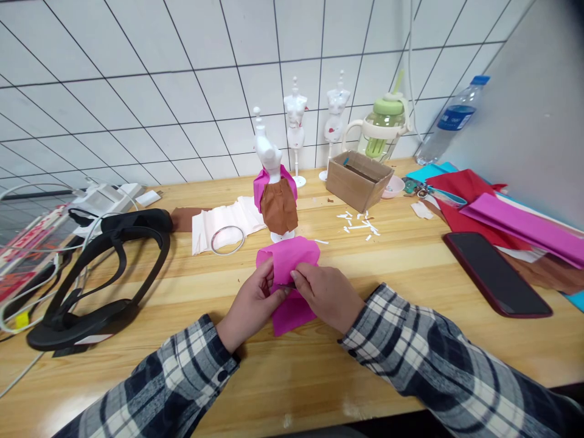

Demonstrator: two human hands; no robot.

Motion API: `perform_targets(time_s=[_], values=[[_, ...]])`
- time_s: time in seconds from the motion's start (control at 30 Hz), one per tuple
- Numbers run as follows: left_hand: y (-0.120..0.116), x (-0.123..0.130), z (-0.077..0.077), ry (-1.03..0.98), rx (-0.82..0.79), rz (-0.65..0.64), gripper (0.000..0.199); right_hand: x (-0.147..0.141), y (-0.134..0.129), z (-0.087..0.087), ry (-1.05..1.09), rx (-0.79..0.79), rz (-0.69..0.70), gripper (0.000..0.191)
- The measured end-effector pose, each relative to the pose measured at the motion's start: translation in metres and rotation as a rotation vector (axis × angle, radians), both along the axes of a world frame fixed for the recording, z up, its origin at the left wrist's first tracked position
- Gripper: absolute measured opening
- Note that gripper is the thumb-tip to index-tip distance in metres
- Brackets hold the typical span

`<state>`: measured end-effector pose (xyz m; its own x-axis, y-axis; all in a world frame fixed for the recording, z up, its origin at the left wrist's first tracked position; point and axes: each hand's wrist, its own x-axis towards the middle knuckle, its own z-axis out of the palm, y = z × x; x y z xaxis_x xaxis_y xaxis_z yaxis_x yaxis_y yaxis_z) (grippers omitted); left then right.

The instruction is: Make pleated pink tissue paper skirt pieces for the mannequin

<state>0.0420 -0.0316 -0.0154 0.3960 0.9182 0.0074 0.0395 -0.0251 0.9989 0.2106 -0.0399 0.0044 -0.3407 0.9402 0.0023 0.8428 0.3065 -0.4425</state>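
Both my hands hold a bright pink sheet (296,258), paper or thin cloth, folded over itself above the table. My left hand (253,304) pinches its left side, with the thumb pointing towards the middle. From the right, my right hand (329,297) is closed on it, thumb and finger pressed together. A thin dark sliver shows between my fingertips; I cannot make out what it is. Just beyond stands a small white dress form (268,149) with a brown pleated skirt (279,207) and a pink piece (260,185) around its waist.
Two bare dress forms (295,118) stand behind, near a cardboard box (358,182) and paper scraps (362,226). A metal ring (228,241) lies on pale cloth (207,228). Black headgear (59,322) is at left; a phone (497,274) and coloured sheets (524,225) lie at right.
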Motion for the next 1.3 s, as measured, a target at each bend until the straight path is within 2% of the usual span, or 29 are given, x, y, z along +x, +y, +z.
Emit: perform_targets(time_s=[1.3], values=[[-0.0017, 0.0018, 0.0028, 0.056, -0.012, 0.022, 0.036, -0.0036, -0.0011, -0.0039, -0.006, -0.002, -0.006, 0.038]])
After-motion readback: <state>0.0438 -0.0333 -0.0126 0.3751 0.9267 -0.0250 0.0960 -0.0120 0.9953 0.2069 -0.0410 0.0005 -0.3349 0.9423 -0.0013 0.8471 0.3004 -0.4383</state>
